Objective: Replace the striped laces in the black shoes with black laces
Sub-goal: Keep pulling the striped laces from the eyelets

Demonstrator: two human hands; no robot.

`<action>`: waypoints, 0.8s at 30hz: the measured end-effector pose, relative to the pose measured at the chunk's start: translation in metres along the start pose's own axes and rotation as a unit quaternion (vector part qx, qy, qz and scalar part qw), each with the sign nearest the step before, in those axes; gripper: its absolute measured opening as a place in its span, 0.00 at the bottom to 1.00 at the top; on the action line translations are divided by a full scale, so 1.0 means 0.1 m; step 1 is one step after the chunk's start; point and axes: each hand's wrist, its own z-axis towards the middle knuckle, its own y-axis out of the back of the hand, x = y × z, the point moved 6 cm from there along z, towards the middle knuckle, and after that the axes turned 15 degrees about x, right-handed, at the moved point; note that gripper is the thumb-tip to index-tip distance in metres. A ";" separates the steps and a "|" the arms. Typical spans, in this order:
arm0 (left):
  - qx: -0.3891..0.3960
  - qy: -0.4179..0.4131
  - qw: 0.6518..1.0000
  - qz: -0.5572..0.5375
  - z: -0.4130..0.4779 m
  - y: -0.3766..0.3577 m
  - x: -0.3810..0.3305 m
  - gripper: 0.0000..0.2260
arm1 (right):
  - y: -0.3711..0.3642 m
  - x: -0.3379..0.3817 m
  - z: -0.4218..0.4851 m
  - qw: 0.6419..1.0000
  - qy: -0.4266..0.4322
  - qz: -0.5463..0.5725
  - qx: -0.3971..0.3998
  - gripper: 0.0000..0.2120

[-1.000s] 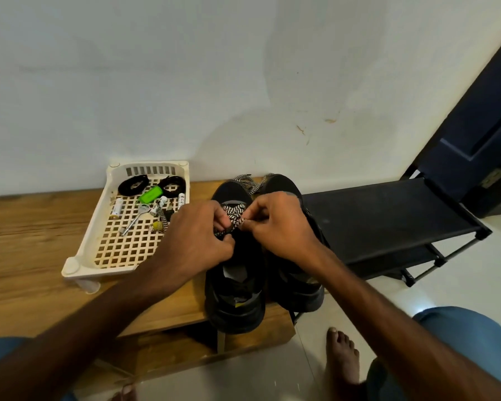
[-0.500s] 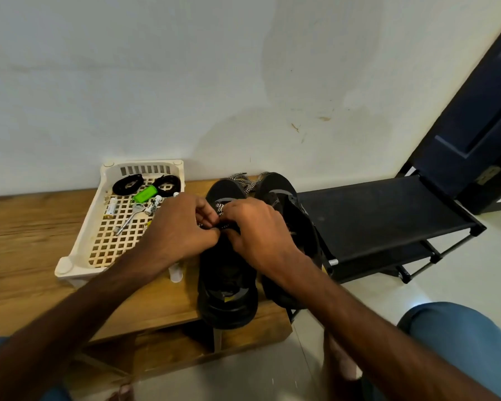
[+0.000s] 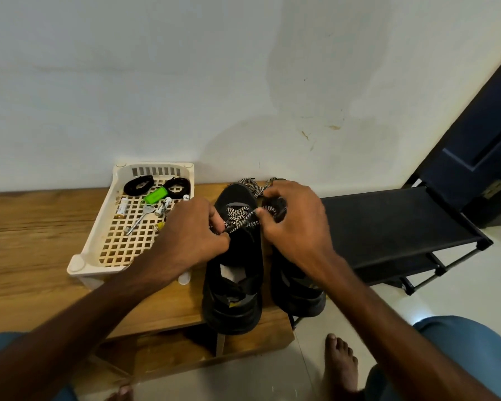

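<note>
The left hand [image 3: 188,230] is curled up tight. Its fingers pinch the striped lace [image 3: 242,217] on the left side of a black shoe [image 3: 237,198]. The right hand [image 3: 295,224] is curled too. Its thumb and fingers pinch the same lace on the right side. The lace runs in a cross between the two hands, over the front part of the shoe. More of the lace lies in loose loops past the toe, by the wall [image 3: 185,82].

The shoe stands on a wooden bench [image 3: 26,241] with its toe to the wall and its heel at the near edge. The other shoe [image 3: 298,293] stands just beside it on the right, also black. The right hand and arm hide most of it.

To the left of the shoes, a cream basket [image 3: 76,263] sits on the bench. The left hand covers one corner of it. At the far end of the basket lie two coils of black laces [image 3: 138,185], side by side. A green tag [image 3: 156,195] lies between them, and a metal key [image 3: 141,219] lies a bit nearer. Some small white things lie there too, but they are too tiny to tell what they are.

To the right of the bench stands a black rack [image 3: 388,221]. Behind it is a dark door [image 3: 480,140]. Down on the pale floor is a bare foot [image 3: 340,363].
</note>
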 end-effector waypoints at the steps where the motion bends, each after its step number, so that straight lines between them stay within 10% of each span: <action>1: -0.001 -0.002 1.000 0.003 0.00 0.00 -0.01 0.05 | -0.13 0.08 0.01 0.998 0.028 -0.038 0.050 0.16; 6: 0.009 -0.002 1.000 0.003 0.02 0.00 0.00 0.04 | -0.46 0.35 0.00 0.972 0.087 -0.170 0.139 0.12; 11: 0.006 -0.003 1.000 0.002 0.02 -0.01 0.01 0.08 | -0.22 0.18 0.07 0.988 0.052 -0.019 0.142 0.04; 14: -0.003 -0.001 1.000 0.009 0.02 0.01 0.02 0.09 | 0.23 -0.13 0.08 0.987 -0.033 0.155 0.028 0.06; 17: -0.012 0.002 1.000 0.013 0.01 0.03 0.01 0.08 | 0.71 -0.46 0.02 0.984 -0.110 0.096 -0.098 0.03; 24: -0.057 -0.041 0.996 0.050 -0.06 -0.07 -0.09 0.13 | 0.17 0.02 -0.05 0.996 0.009 -0.059 0.060 0.29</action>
